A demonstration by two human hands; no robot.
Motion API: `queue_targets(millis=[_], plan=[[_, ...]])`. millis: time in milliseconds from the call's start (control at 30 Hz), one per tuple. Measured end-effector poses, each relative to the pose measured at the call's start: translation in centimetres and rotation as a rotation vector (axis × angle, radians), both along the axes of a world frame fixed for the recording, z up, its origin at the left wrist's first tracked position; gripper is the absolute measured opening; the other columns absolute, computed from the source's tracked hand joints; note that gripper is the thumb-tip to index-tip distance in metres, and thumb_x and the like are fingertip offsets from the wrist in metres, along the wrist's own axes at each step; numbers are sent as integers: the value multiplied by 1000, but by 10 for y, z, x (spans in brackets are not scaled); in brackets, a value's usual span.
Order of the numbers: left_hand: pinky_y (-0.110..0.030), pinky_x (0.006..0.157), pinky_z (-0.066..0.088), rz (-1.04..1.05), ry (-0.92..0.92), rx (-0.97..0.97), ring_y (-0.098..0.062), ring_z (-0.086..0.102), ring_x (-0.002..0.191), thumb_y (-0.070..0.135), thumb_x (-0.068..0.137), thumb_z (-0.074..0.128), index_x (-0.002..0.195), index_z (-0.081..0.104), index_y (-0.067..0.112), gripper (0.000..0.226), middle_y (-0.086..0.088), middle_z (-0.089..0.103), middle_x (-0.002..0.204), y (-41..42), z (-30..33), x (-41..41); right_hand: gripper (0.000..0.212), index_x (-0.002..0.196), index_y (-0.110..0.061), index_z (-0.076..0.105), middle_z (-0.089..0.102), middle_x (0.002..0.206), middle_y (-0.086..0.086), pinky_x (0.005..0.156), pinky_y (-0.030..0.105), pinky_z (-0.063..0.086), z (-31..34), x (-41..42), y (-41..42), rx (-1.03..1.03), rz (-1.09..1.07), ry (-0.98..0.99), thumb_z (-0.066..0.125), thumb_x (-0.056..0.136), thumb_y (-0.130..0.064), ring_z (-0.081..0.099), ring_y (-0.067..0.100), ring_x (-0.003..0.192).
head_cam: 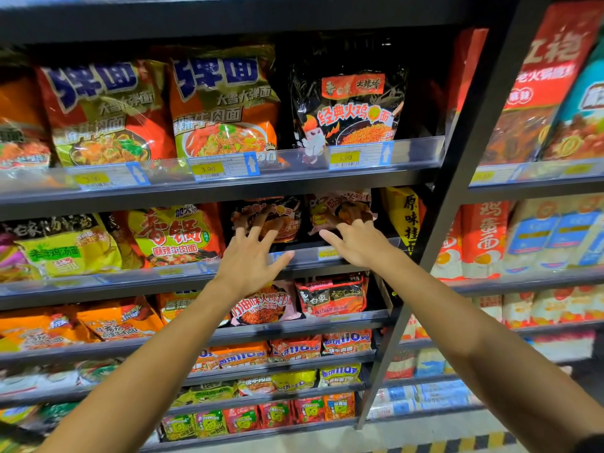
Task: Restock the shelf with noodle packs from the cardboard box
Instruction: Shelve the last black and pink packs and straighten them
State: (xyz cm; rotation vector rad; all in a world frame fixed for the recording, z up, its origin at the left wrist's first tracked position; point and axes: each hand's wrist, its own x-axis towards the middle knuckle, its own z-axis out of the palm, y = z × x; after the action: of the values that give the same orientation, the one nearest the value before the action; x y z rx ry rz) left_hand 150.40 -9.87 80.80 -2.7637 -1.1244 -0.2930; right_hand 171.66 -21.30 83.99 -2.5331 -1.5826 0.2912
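Both my hands reach into the second shelf (196,273) from the top. My left hand (251,256) has its fingers spread, and the fingertips touch a black noodle pack (281,217) standing at the back. My right hand (354,240) is spread too, with its fingertips on a pink noodle pack (340,204) beside the black one. Neither hand grips anything. The cardboard box is not in view.
A red and yellow pack (176,233) stands left of the black one, a yellow pack (405,214) right of the pink one. A black upright post (457,178) divides this bay from the bay on the right. Full shelves lie above and below.
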Motion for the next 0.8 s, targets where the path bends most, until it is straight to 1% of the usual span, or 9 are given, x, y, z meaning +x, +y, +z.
queue_targets(millis=[100,200,300,367,467,567,667,800], plan=[[-46,99,40,0,3,5,-38,41,117,75,89,14,145,43,21,83,-15,49,133,-2,3,0,71,135,-9,52,48,139,24,103,52,38,4,-3,4,-20,-21,-1,24,101,-64,35,47,135],[-44,95,43,-24,-24,40,-34,43,113,73,90,18,143,46,19,81,-14,49,129,-3,5,-3,67,136,-11,53,51,136,21,99,50,42,5,-4,1,30,-11,-32,28,101,-63,39,45,132],[-43,96,44,-46,-32,33,-33,43,118,69,93,21,144,46,19,76,-14,47,136,-3,3,-8,63,138,-16,51,52,136,19,97,49,43,2,-2,-5,83,12,-80,29,101,-62,42,43,130],[-42,98,44,-37,-12,3,-33,41,123,71,90,15,146,44,19,81,-14,45,140,-4,3,-9,63,143,-18,49,50,140,18,99,49,42,0,0,-7,74,19,-71,29,101,-62,40,42,133],[-40,96,43,-27,-3,-18,-31,40,124,73,85,7,147,42,19,89,-14,45,138,-5,7,-7,64,145,-19,46,47,142,18,101,49,40,0,2,-4,33,26,-36,27,101,-62,40,40,133],[-39,96,44,-26,-16,-29,-30,36,128,72,87,9,149,40,20,87,-13,41,141,-8,5,-7,65,148,-19,41,41,147,18,104,50,38,-2,1,-1,-14,26,5,24,102,-62,37,39,136],[-39,101,44,-31,-10,-34,-29,31,135,70,91,13,152,36,22,81,-10,37,147,-10,0,-10,66,150,-20,37,38,151,14,105,50,37,-7,0,-4,-3,36,11,22,101,-62,35,37,138],[-42,110,38,-44,-26,-67,-29,31,139,71,91,10,154,31,24,81,-7,38,152,-13,-2,-16,66,148,-18,41,46,146,13,104,46,39,-13,3,-11,94,70,-39,24,101,-61,40,37,134]])
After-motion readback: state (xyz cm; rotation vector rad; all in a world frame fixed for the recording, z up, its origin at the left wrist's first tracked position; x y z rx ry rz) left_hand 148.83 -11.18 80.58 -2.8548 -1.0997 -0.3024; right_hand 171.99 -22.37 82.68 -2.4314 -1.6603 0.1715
